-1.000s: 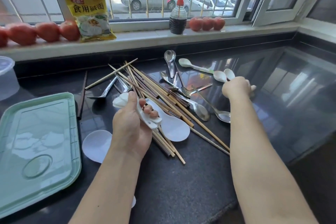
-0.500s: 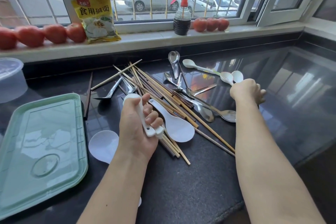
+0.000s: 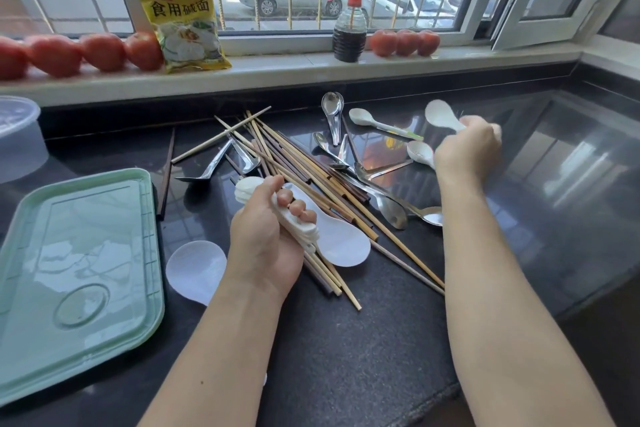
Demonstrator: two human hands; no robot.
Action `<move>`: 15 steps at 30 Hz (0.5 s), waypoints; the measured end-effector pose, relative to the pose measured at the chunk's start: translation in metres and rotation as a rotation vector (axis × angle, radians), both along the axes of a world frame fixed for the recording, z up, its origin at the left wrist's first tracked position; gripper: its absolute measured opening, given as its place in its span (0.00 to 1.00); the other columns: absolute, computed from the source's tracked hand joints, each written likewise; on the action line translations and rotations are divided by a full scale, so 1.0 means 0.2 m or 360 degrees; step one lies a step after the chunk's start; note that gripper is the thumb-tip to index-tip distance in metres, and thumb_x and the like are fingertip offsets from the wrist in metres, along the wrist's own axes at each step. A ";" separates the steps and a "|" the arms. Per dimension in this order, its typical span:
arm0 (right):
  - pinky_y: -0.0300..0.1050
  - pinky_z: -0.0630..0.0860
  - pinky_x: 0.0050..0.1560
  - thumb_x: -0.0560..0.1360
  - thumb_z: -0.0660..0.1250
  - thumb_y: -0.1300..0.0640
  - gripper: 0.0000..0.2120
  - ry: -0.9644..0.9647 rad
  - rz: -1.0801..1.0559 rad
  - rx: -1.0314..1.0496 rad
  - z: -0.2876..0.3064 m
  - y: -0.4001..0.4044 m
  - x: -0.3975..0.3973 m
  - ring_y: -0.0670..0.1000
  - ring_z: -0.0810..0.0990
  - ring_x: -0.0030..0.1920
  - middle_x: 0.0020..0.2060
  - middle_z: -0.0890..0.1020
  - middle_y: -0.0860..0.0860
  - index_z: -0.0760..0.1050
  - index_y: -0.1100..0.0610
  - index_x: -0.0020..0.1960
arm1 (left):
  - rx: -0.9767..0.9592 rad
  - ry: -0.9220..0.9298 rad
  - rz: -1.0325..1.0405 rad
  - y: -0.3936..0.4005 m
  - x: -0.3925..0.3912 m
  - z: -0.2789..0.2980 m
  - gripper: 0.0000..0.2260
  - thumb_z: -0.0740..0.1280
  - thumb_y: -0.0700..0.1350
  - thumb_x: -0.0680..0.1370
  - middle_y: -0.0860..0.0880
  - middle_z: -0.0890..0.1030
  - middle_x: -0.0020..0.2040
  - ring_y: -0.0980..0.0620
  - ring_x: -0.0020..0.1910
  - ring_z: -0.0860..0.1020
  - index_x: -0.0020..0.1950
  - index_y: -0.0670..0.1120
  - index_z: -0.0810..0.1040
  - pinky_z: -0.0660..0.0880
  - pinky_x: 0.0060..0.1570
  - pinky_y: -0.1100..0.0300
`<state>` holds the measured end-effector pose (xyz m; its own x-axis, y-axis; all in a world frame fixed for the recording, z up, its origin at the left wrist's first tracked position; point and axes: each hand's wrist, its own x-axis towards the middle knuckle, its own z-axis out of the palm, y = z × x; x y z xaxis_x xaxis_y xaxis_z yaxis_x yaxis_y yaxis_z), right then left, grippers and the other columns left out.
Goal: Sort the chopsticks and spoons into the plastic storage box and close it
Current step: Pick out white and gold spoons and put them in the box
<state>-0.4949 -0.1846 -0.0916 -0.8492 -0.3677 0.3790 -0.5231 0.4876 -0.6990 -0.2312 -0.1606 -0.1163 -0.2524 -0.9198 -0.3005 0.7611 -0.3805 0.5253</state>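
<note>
white spoons: a nested stack (image 3: 277,215) is clamped in the left hand (image 3: 266,239), handles pointing toward the person, over the chopstick pile (image 3: 311,184).
right grip: the right hand (image 3: 467,149) is curled on one white spoon (image 3: 440,114), bowl up and left, right of the pile.
key relation: the stack lies down-left of the right hand.
box: only a green lid (image 3: 76,274) and a clear tub (image 3: 17,139) show, left of the pile on the bench (image 3: 381,357).
</note>
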 end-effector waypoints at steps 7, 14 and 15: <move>0.38 0.79 0.38 0.83 0.57 0.63 0.11 0.0225 0.1053 -0.0466 0.04 -0.05 0.55 0.48 0.83 0.36 0.42 0.82 0.53 0.76 0.59 0.61 | -0.0011 0.0137 0.0078 -0.01 0.01 0.02 0.07 0.62 0.43 0.84 0.51 0.70 0.33 0.55 0.27 0.69 0.47 0.45 0.72 0.72 0.27 0.63; 0.55 0.75 0.38 0.84 0.57 0.56 0.08 0.0490 0.1648 -0.0219 -0.07 0.00 0.82 0.57 0.80 0.37 0.37 0.79 0.48 0.72 0.58 0.58 | -0.0066 -0.0031 0.0275 0.15 0.11 0.23 0.03 0.62 0.41 0.80 0.52 0.61 0.30 0.57 0.23 0.58 0.46 0.47 0.71 0.59 0.20 0.65; 0.53 0.74 0.37 0.84 0.58 0.56 0.08 0.0510 0.1675 -0.0198 -0.06 0.02 0.84 0.59 0.80 0.37 0.36 0.77 0.47 0.72 0.58 0.58 | -0.0044 -0.0061 0.0314 0.19 0.15 0.29 0.06 0.63 0.40 0.79 0.53 0.61 0.29 0.57 0.22 0.57 0.43 0.47 0.70 0.58 0.19 0.65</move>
<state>-0.3264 -0.1809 -0.1030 0.0094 -0.7926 0.6096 -0.8006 -0.3712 -0.4703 -0.2011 -0.1235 -0.0590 -0.0555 -0.9583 -0.2804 0.7988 -0.2111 0.5634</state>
